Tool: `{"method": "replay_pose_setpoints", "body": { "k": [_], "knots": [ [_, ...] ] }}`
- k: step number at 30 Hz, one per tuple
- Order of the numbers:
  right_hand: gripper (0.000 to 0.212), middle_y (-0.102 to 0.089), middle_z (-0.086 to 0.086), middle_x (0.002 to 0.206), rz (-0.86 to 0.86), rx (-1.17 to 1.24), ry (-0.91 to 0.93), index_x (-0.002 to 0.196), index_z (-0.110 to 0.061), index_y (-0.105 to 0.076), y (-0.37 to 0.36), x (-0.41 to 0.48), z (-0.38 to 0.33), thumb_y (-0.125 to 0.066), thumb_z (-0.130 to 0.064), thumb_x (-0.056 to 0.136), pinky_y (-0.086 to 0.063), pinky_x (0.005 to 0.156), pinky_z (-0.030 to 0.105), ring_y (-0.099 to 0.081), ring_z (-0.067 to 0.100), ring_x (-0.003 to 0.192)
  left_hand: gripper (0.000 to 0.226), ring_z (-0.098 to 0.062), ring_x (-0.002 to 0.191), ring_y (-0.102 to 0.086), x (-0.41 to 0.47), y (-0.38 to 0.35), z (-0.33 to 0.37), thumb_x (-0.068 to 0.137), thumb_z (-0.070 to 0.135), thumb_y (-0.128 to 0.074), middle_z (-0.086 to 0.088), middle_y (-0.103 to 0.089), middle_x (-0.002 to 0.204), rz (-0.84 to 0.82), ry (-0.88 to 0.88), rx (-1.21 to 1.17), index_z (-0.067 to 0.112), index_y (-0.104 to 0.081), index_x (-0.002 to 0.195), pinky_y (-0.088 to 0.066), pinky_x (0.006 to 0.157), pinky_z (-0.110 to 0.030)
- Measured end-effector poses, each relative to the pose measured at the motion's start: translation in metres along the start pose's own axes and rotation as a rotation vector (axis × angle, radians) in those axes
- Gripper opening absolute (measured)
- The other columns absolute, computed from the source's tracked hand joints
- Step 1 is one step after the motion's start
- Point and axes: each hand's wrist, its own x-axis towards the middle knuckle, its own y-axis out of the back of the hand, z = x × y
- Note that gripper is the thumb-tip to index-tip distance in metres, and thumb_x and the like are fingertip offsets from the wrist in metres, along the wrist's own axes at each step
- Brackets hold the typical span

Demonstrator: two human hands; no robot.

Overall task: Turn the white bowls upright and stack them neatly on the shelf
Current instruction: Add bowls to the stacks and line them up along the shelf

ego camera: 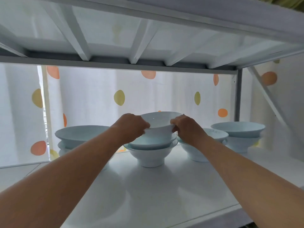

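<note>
I hold one white bowl (159,121) upright by its rim, my left hand (131,129) on its left edge and my right hand (185,129) on its right edge. It sits in or just above the centre stack of upright white bowls (150,153) on the white shelf (156,195); I cannot tell if it touches. A left stack of bowls (77,135) is partly hidden by my left arm. Behind my right arm stands another footed bowl stack (195,152), and a far right stack (238,134) stands beyond it.
The upper shelf's underside with white crossbars (82,38) hangs low overhead. A white curtain with orange and yellow spots (119,97) closes the back. A grey upright post (238,96) and a diagonal brace stand at the right.
</note>
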Motion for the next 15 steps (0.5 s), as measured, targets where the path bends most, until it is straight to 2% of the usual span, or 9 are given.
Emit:
{"method": "replay_pose_setpoints", "body": {
  "k": [2, 4, 9, 10, 13, 15],
  "knots": [
    [0.027, -0.066, 0.003, 0.077, -0.036, 0.029, 0.014, 0.068, -0.012, -0.055, -0.004, 0.001, 0.008, -0.047, 0.014, 0.071, -0.044, 0.069, 0.028, -0.057, 0.025, 0.085, 0.017, -0.029, 0.096, -0.062, 0.001, 0.000, 0.004, 0.097, 0.030, -0.041, -0.006, -0.062, 0.105, -0.031, 0.012, 0.004, 0.021, -0.054, 0.106, -0.038, 0.071, -0.029],
    [0.027, -0.066, -0.002, 0.075, -0.075, 0.059, 0.028, 0.068, -0.012, -0.055, -0.006, 0.002, 0.013, -0.044, 0.012, 0.071, -0.046, 0.067, 0.030, -0.057, 0.022, 0.079, 0.016, -0.029, 0.094, -0.062, -0.001, 0.001, 0.009, 0.098, 0.029, -0.042, -0.007, -0.062, 0.104, -0.079, 0.038, -0.003, 0.020, -0.054, 0.104, -0.041, 0.073, -0.031],
    [0.027, -0.046, -0.016, 0.062, -0.145, 0.093, 0.095, 0.065, -0.019, -0.044, -0.016, -0.001, 0.015, -0.044, 0.006, 0.077, -0.036, 0.063, 0.026, -0.045, 0.016, 0.070, 0.014, -0.027, 0.088, -0.063, -0.014, -0.001, 0.021, 0.099, 0.026, -0.040, -0.004, -0.062, 0.097, -0.120, 0.101, 0.036, 0.020, -0.052, 0.096, -0.043, 0.073, -0.031],
    [0.026, -0.047, -0.014, 0.063, -0.151, 0.110, 0.105, 0.065, -0.018, -0.044, -0.019, -0.002, 0.015, -0.044, 0.005, 0.078, -0.037, 0.063, 0.027, -0.046, 0.017, 0.071, 0.013, -0.026, 0.087, -0.063, -0.016, -0.002, 0.024, 0.099, 0.023, -0.039, -0.003, -0.062, 0.097, -0.118, 0.106, 0.064, 0.021, -0.051, 0.096, -0.041, 0.071, -0.030],
    [0.023, -0.054, 0.005, 0.075, -0.158, 0.149, 0.113, 0.067, -0.014, -0.042, -0.026, -0.006, 0.015, -0.042, 0.005, 0.078, -0.035, 0.065, 0.030, -0.043, 0.023, 0.074, 0.013, -0.024, 0.091, -0.064, -0.018, -0.002, 0.030, 0.097, 0.014, -0.040, -0.001, -0.062, 0.100, -0.118, 0.138, 0.110, 0.022, -0.050, 0.100, -0.036, 0.072, -0.026],
    [0.024, -0.055, 0.010, 0.080, -0.159, 0.171, 0.102, 0.070, -0.013, -0.043, -0.026, -0.008, 0.015, -0.037, 0.010, 0.076, -0.034, 0.067, 0.029, -0.042, 0.023, 0.076, 0.014, -0.024, 0.092, -0.064, -0.018, -0.003, 0.032, 0.097, 0.013, -0.041, -0.001, -0.062, 0.101, -0.119, 0.169, 0.103, 0.021, -0.051, 0.102, -0.039, 0.074, -0.026]
  ]
}}
